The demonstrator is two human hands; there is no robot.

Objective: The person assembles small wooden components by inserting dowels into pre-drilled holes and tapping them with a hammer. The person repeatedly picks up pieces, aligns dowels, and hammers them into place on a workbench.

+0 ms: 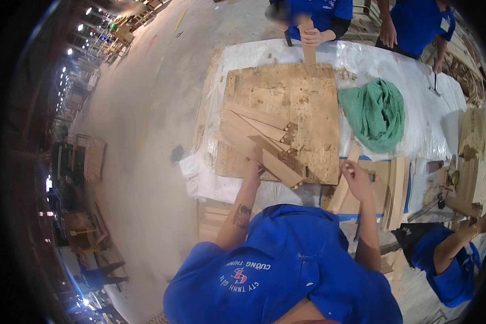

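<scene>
My left hand is closed round the near edge of a wooden slat, which lies aslant over the worn wooden board. Small round pegs seem to stick out of the slat's right end. Beside it, a fan of similar wooden slats rests on the same board, also with peg-like ends. Off to the right, my right hand hovers above a shallow blue-edged box with its fingers curled together. Whatever may be between those fingers is too small to make out.
A green cloth sack lies on the plastic-covered table. Across the table a person's hand holds an upright wooden piece. Another person holds a hammer at the far right. A co-worker's arm is close on my right.
</scene>
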